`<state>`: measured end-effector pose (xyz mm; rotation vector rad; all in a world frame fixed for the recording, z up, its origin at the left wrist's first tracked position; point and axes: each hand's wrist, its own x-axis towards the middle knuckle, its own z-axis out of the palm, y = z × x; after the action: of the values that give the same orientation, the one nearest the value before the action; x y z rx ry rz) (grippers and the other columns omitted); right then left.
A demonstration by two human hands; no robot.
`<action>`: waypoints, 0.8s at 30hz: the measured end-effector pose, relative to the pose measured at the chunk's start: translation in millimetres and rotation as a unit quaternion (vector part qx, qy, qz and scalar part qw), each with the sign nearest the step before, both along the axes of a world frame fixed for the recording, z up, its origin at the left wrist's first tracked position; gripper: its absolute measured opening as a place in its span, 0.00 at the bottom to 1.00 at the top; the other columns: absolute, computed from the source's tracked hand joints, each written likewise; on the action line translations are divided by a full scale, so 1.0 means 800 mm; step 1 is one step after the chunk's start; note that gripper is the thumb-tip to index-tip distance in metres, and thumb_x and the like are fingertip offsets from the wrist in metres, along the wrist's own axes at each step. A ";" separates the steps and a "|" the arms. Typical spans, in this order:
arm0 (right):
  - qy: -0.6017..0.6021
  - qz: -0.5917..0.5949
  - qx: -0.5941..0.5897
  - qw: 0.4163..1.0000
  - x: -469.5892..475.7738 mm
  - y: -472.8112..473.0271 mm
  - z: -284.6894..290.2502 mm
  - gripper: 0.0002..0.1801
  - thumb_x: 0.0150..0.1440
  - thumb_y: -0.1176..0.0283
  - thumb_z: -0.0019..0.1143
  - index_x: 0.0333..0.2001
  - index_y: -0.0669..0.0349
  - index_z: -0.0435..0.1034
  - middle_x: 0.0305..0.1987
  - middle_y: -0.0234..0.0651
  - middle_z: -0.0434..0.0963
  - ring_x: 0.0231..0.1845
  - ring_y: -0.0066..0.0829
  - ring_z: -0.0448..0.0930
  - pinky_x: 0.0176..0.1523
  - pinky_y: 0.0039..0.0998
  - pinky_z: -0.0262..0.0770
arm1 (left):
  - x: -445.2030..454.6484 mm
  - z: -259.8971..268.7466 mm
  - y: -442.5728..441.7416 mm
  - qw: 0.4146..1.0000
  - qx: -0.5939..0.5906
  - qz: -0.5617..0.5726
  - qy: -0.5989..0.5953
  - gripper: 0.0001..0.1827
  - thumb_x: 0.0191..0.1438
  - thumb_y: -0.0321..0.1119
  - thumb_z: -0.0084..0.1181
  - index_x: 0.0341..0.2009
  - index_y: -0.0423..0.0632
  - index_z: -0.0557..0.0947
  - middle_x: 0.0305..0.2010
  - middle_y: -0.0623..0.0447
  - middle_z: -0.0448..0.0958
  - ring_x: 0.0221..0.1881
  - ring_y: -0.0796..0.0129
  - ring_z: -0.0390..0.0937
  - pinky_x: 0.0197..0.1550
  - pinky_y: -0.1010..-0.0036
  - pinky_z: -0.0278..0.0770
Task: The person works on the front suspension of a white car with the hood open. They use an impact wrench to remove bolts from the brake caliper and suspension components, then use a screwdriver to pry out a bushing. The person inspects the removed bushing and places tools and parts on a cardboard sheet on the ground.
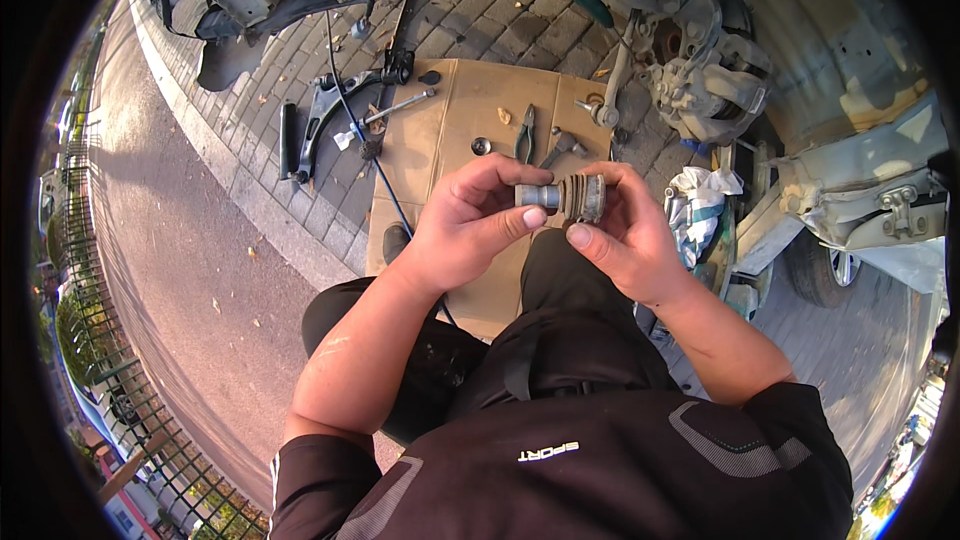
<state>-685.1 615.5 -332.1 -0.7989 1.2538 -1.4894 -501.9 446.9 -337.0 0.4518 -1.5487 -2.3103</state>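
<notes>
My left hand grips the smooth steel shank of a worn cylindrical car part between thumb and fingers. Around its thicker, ribbed and rusty end curl the fingers and thumb of my right hand. Both hands hold the part roughly level above my knees. Below lies a flattened cardboard sheet. Just beyond my hands, pliers with dark green grips and a hammer rest on it, beside a small round metal cup. My palms hide some of the part.
A suspension control arm lies on the paving at left, near a long-handled metal tool and a blue cable. At right stand the dirty wheel hub assembly, a tie rod end and a crumpled plastic bag. A green-handled screwdriver hangs above.
</notes>
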 end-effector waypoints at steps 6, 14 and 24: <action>0.153 0.002 0.001 0.988 0.005 0.003 0.007 0.31 0.64 0.68 0.77 0.64 0.66 0.67 0.53 0.39 0.82 0.51 0.24 0.83 0.54 0.29 0.83 | 0.001 0.007 -0.001 0.954 -0.288 -0.029 -0.081 0.21 0.62 0.24 0.69 0.59 0.39 0.81 0.49 0.46 0.85 0.49 0.57 0.86 0.52 0.64 0.83; 0.248 0.013 -0.012 0.969 0.011 -0.004 0.013 0.30 0.61 0.68 0.78 0.62 0.64 0.71 0.48 0.39 0.85 0.44 0.26 0.86 0.49 0.30 0.83 | 0.003 0.005 0.011 0.904 -0.418 -0.025 -0.079 0.25 0.56 0.26 0.69 0.59 0.41 0.81 0.50 0.37 0.84 0.51 0.37 0.84 0.53 0.54 0.84; 0.127 0.066 0.055 0.988 0.007 -0.014 0.016 0.33 0.67 0.72 0.70 0.71 0.63 0.65 0.58 0.37 0.80 0.57 0.24 0.81 0.62 0.31 0.78 | 0.011 0.001 0.001 0.856 -0.508 0.041 -0.088 0.22 0.52 0.29 0.72 0.52 0.43 0.84 0.40 0.41 0.86 0.40 0.40 0.86 0.43 0.53 0.85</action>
<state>-679.4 604.3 -319.2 -1.0010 1.4301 -1.2293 -493.2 447.7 -336.1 0.4101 -2.4620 -1.1066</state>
